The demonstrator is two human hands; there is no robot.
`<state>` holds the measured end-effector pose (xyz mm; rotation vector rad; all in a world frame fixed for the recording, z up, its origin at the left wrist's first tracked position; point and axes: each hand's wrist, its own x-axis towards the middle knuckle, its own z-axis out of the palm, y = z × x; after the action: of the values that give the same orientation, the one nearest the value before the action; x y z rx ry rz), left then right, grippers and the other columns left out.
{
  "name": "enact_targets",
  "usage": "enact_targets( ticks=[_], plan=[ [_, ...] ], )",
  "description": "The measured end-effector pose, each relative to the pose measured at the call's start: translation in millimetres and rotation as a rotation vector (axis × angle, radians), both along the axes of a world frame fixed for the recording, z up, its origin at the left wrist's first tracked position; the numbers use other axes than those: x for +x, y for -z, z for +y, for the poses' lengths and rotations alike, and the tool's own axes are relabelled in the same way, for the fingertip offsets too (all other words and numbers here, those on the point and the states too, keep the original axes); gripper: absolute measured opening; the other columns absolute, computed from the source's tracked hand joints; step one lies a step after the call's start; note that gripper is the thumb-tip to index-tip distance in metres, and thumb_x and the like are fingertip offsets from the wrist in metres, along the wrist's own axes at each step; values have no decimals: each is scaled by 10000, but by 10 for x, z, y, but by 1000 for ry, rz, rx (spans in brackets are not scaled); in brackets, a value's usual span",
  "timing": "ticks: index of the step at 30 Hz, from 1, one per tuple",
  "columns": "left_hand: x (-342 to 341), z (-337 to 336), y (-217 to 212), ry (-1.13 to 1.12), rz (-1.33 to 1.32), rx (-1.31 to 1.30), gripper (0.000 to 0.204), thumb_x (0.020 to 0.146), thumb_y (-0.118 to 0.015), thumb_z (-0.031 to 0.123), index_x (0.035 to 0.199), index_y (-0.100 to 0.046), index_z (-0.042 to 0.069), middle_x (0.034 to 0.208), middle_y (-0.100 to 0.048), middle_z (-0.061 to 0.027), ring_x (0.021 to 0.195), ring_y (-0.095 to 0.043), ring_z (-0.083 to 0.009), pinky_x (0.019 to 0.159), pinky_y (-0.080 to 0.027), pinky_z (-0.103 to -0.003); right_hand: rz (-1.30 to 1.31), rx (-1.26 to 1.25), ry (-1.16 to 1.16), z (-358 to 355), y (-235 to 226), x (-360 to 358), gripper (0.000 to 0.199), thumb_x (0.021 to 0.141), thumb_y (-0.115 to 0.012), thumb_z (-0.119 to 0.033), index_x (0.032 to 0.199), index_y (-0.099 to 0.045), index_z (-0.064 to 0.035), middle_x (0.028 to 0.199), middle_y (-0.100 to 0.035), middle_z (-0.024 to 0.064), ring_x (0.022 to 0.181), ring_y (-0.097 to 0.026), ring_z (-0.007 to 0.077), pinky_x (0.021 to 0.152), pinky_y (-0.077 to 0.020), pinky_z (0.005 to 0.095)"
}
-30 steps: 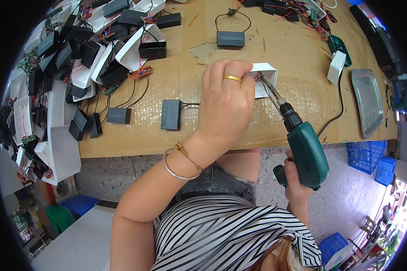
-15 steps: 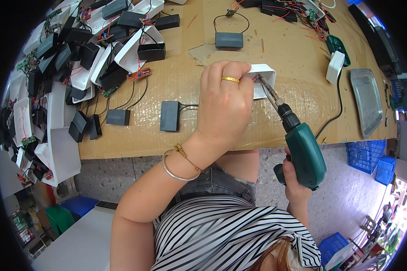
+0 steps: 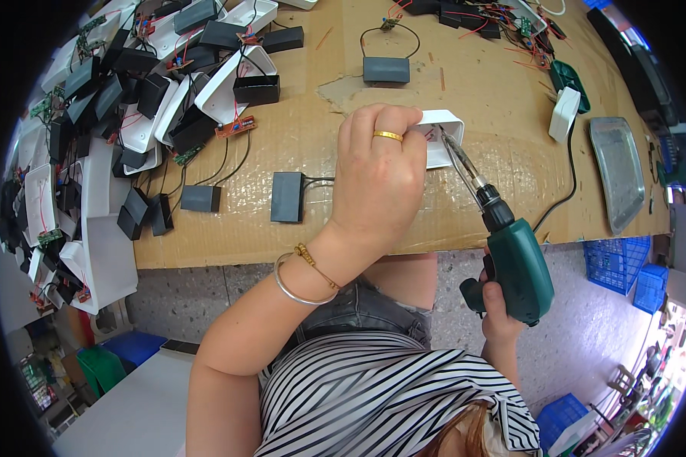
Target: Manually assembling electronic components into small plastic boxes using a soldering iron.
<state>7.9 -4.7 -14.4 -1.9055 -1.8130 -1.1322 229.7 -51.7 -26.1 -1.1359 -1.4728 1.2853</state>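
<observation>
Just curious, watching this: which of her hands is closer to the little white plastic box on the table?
Left. The left hand rests on the white plastic box, gripping it. The right hand is off the table's edge, holding the green electric screwdriver, whose tip reaches into the box.

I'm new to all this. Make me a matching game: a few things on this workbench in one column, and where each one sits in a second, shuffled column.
Things:
1. green electric screwdriver
2. small white plastic housing
3. flat grey metal tray
4. black rectangular box with wires

Places:
A. on the brown cardboard-covered bench, at its far right
B. gripped in the right hand, its tip pointing into the housing
C. under the fingers of the left hand
D. on the bench, just left of the left hand

Pairs: 1-B, 2-C, 3-A, 4-D
</observation>
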Motion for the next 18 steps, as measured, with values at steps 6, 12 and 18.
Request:
enact_targets(
  ticks=[6,12,18],
  plan=[
    [1,-1,6,-7,12,0,119,652,-654,-10,744,-583,14,968,-555,-87,894,-490,-293,777,-418,-380,-23,95,38,43,47,-30,387,739,-693,-129,1067,-557,24,821,-578,61,701,-541,127,635,-435,259],
    [3,-4,-1,-5,11,-9,125,652,-656,-4,760,-595,10,975,-555,-87,901,-490,-291,776,-419,-379,-87,147,17,63,55,-18,422,743,-692,-121,1104,-539,35,802,-578,61,691,-543,130,637,-435,261],
    [11,-3,1,8,11,9,99,656,-587,34,726,-566,-32,947,-535,-109,912,-488,-276,794,-415,-389,14,-6,61,19,-59,-96,354,743,-693,-98,1048,-560,20,806,-580,64,690,-544,128,631,-436,254]
  ],
)
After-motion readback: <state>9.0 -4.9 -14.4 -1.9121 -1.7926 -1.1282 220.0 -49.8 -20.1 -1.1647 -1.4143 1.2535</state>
